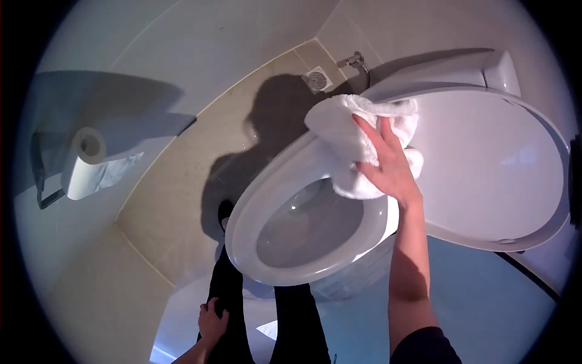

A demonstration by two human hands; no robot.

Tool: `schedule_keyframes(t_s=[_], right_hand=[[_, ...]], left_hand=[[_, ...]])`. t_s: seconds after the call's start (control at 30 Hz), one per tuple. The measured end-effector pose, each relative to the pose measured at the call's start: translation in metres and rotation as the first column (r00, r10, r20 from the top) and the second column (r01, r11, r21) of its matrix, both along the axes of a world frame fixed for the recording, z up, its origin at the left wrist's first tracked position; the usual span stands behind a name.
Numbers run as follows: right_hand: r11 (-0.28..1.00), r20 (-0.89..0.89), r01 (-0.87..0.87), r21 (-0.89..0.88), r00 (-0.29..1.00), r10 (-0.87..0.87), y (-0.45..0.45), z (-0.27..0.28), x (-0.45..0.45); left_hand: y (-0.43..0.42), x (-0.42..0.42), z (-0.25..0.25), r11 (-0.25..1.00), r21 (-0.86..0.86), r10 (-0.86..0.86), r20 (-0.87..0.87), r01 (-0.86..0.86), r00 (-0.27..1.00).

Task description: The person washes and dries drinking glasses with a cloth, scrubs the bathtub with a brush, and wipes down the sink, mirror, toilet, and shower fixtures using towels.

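My right hand (388, 167) presses down on a bunched white cloth (345, 136), its fingers spread across the fabric. The cloth lies over the back part of the toilet rim (242, 242), close to the hinge side, and hangs partly over the bowl opening. Beyond it the raised toilet lid (491, 164) leans back toward the right. Down at the lower left, my left hand (212, 324) rests on my dark-trousered leg with thumb and fingers apart; nothing shows in it.
A toilet paper roll (91, 164) hangs from a wall holder at the left. A round floor drain (316, 79) and a small metal valve (355, 60) with a hose are at the far corner. The white tank (442, 73) stands behind the lid.
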State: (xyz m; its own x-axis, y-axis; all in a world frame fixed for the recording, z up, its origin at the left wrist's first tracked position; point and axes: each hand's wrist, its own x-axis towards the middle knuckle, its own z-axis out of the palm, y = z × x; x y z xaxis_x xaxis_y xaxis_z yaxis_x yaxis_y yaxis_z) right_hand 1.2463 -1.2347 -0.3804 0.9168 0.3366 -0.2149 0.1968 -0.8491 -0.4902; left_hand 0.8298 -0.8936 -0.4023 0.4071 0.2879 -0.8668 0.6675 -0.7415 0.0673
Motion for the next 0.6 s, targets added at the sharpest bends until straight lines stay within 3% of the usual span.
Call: schedule_keyframes(t_s=[0.13, 0.2, 0.23, 0.33, 0.43, 0.5, 0.53, 0.6], right_hand=[[0.898, -0.048, 0.014, -0.439, 0.998, -0.039, 0.025, -0.042, 0.019], [0.893, 0.056, 0.14, -0.428, 0.99, -0.128, 0.037, -0.069, 0.029], [0.892, 0.175, 0.19, -0.41, 0.976, -0.127, 0.04, -0.081, 0.031], [0.857, 0.187, 0.395, -0.33, 0.918, -0.351, 0.052, -0.083, 0.031], [0.927, -0.083, 0.358, -0.111, 0.926, -0.368, 0.039, -0.061, 0.029], [0.839, -0.581, 0.536, 0.099, 0.715, -0.388, 0.025, -0.027, 0.0], [0.851, -0.558, 0.525, 0.028, 0.714, -0.422, 0.021, 0.002, -0.031], [0.832, -0.495, 0.472, 0.292, 0.819, -0.29, -0.011, 0.025, -0.098]], left_hand=[[0.002, -0.004, -0.003, 1.0, -0.013, 0.01, 0.022, -0.01, 1.0], [0.003, -0.002, -0.005, 1.0, -0.005, 0.0, 0.019, 0.001, 1.0], [0.002, -0.002, -0.002, 1.0, -0.008, -0.008, 0.014, 0.008, 1.0], [0.001, 0.009, 0.0, 1.0, -0.001, -0.01, -0.022, 0.01, 1.0], [0.005, 0.006, 0.002, 0.999, 0.008, -0.05, 0.032, 0.05, 0.998], [0.003, 0.006, 0.001, 0.998, 0.003, -0.058, 0.059, 0.058, 0.997], [0.005, 0.002, -0.002, 0.998, -0.001, -0.066, 0.059, 0.067, 0.996], [0.008, 0.001, -0.004, 0.997, -0.002, -0.071, 0.056, 0.071, 0.996]])
